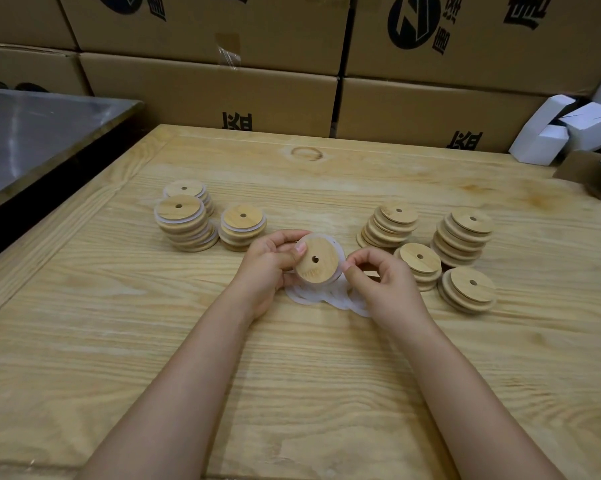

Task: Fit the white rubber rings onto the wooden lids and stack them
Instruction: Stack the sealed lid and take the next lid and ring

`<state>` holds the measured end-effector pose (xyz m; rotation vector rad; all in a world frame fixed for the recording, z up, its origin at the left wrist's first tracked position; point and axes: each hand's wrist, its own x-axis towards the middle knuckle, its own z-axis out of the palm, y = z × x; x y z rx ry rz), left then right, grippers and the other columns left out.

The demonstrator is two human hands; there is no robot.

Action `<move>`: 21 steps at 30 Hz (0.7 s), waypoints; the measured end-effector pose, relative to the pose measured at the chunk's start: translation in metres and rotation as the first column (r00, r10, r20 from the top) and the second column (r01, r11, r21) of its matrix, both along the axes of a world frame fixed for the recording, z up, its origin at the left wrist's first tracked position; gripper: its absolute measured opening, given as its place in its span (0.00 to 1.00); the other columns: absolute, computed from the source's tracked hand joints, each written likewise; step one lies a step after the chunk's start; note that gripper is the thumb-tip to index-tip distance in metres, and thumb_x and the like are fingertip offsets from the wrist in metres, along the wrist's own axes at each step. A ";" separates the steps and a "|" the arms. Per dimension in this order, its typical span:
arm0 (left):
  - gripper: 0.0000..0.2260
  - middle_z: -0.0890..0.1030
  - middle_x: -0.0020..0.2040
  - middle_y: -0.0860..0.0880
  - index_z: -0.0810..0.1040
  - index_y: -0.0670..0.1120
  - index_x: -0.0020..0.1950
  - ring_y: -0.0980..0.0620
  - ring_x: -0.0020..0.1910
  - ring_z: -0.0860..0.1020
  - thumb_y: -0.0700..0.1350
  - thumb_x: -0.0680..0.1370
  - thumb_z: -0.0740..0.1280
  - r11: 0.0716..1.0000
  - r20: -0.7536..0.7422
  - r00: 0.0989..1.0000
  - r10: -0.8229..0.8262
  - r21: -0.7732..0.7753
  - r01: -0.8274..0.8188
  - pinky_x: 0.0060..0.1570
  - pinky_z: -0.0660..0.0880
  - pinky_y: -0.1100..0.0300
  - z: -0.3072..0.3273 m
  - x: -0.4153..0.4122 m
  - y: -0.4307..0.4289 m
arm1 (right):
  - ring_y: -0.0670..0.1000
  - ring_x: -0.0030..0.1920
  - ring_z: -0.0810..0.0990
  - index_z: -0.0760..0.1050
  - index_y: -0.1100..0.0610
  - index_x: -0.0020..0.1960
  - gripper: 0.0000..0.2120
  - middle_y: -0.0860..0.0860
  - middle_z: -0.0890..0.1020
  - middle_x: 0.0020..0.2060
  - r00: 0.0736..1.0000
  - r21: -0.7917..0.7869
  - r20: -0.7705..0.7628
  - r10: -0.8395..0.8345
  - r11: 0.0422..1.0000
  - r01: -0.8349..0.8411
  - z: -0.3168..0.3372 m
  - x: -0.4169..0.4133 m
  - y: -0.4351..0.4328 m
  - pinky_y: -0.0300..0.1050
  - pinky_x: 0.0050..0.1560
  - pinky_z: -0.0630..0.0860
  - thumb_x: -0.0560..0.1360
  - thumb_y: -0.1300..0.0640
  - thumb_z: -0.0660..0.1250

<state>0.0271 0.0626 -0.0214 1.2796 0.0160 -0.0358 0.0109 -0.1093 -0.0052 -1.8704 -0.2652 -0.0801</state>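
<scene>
On the wooden counter (292, 375), ringed lid stacks (188, 220) are sitting toward the left edge and bare lid stacks (461, 237) toward the right. Between them, your left hand (267, 265) is gripping a wooden lid (317, 259) with curled fingers, while your right hand (385, 289) is pinching the white rubber ring (340, 253) at its rim, above loose rings (326, 299).

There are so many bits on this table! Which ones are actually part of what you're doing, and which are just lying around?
In the job: wooden lid in the left hand; white ring pinched by the right hand; loose rings beneath; ringed stacks on the left; bare lid stacks on the right.
Lying about: cardboard cartons; small white boxes; metal surface.
</scene>
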 end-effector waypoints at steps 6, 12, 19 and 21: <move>0.08 0.82 0.44 0.43 0.77 0.41 0.55 0.48 0.43 0.81 0.36 0.78 0.62 1.000 -0.022 1.000 -0.015 0.001 0.015 0.40 0.80 0.56 0.002 -0.001 0.002 | 0.43 0.36 0.74 0.76 0.55 0.37 0.08 0.43 0.78 0.34 0.999 -0.028 0.042 -0.015 0.999 0.016 -0.001 -0.001 0.001 0.39 0.38 0.70 0.74 0.64 0.66; 0.08 0.81 0.45 0.40 0.77 0.40 0.56 0.46 0.42 0.80 0.37 0.78 0.63 0.998 -0.027 0.999 -0.042 0.036 0.043 0.38 0.79 0.56 0.004 -0.002 0.002 | 0.42 0.36 0.75 0.76 0.51 0.36 0.09 0.43 0.79 0.35 0.993 -0.027 0.092 -0.072 0.997 0.075 -0.006 0.000 0.003 0.40 0.40 0.71 0.74 0.61 0.69; 0.10 0.81 0.42 0.45 0.76 0.40 0.58 0.55 0.33 0.81 0.40 0.79 0.62 0.998 -0.073 0.996 -0.049 0.032 0.052 0.28 0.78 0.62 0.007 -0.003 -0.001 | 0.40 0.38 0.77 0.76 0.47 0.37 0.10 0.40 0.80 0.35 0.981 0.002 0.136 -0.137 0.990 0.138 -0.008 0.002 0.003 0.33 0.40 0.72 0.74 0.59 0.69; 0.08 0.79 0.40 0.47 0.77 0.43 0.57 0.58 0.28 0.79 0.40 0.79 0.62 0.999 -0.083 0.996 -0.020 0.032 0.022 0.22 0.76 0.63 0.008 -0.004 -0.002 | 0.41 0.42 0.78 0.77 0.44 0.41 0.10 0.43 0.80 0.40 0.974 0.020 0.166 -0.156 0.988 0.155 -0.006 0.002 0.002 0.34 0.43 0.73 0.74 0.59 0.68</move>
